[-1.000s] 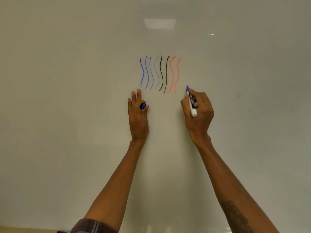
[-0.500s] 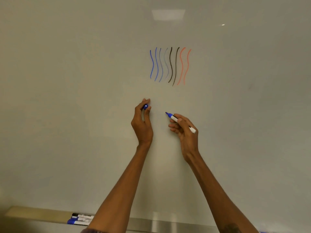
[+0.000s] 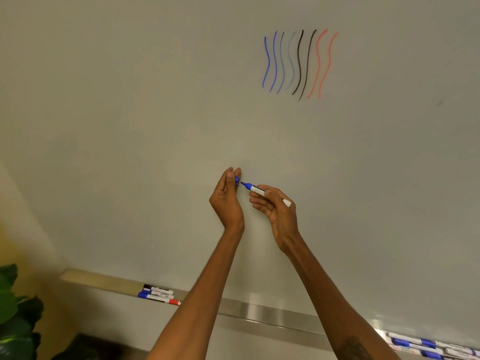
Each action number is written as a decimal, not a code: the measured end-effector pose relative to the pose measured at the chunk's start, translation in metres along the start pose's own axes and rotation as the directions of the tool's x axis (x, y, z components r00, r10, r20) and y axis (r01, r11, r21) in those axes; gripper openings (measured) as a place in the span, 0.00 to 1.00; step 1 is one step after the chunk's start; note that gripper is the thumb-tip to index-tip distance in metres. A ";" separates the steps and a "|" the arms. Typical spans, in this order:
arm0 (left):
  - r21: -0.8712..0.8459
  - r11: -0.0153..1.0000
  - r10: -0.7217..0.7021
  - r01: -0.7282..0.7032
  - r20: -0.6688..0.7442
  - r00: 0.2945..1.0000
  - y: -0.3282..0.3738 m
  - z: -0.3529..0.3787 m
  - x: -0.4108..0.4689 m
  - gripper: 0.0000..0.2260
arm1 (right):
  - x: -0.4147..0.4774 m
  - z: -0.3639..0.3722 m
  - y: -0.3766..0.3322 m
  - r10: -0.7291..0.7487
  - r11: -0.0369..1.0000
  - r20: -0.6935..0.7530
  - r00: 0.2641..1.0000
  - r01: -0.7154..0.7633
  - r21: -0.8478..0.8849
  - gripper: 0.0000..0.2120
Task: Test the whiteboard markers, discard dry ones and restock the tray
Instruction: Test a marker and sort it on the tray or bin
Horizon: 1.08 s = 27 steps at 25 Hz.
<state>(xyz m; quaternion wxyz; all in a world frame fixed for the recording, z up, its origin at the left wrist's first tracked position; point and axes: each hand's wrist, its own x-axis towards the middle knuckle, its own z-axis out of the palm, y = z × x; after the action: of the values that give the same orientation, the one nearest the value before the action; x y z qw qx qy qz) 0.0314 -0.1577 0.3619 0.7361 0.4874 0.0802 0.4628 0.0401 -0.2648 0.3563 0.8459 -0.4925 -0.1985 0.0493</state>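
Note:
My right hand [image 3: 275, 209] grips an uncapped blue whiteboard marker [image 3: 262, 191], its tip pointing left. My left hand [image 3: 227, 198] pinches the blue cap [image 3: 237, 180] between thumb and fingertips, a short gap from the marker's tip. Both hands are in front of the whiteboard [image 3: 130, 126], below several wavy test lines [image 3: 298, 63] in blue, grey, black and red. The metal tray [image 3: 259, 311] runs along the board's lower edge. A few markers [image 3: 158, 294] lie on its left part and several more markers [image 3: 428, 345] at its right end.
A green leafy plant [image 3: 13, 313] stands at the lower left beside a yellowish wall. A dark object [image 3: 85, 346] sits on the floor below the tray.
My right hand dropped from beside the red lines and turned the marker's tip left. Both hands lowered and came together, so tip and cap nearly meet. The view tilted down, showing the tray.

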 end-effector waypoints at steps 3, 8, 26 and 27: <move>-0.028 0.999 -0.027 0.027 -0.032 0.999 -0.001 -0.008 -0.005 0.13 | -0.004 0.004 0.010 0.012 1.000 0.015 1.000 -0.012 -0.016 0.09; -0.011 0.999 -0.050 0.050 -0.043 0.998 -0.007 -0.025 -0.004 0.11 | -0.009 0.010 0.021 0.031 0.999 0.030 0.999 -0.030 -0.023 0.09; -0.016 0.983 -0.180 0.181 -0.207 0.962 -0.026 -0.120 -0.003 0.11 | -0.036 0.056 0.104 0.151 0.988 0.099 0.984 -0.147 -0.048 0.10; -0.021 0.981 -0.192 0.192 -0.216 0.957 -0.027 -0.128 -0.004 0.11 | -0.039 0.059 0.112 0.167 0.986 0.102 0.981 -0.163 -0.043 0.10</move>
<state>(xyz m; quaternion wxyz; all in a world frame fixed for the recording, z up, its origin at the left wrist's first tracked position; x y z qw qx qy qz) -0.0275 -0.0809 0.2738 0.7642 0.4241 0.2069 0.4396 -0.0060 -0.1708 0.2750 0.8188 -0.5184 -0.2020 0.1416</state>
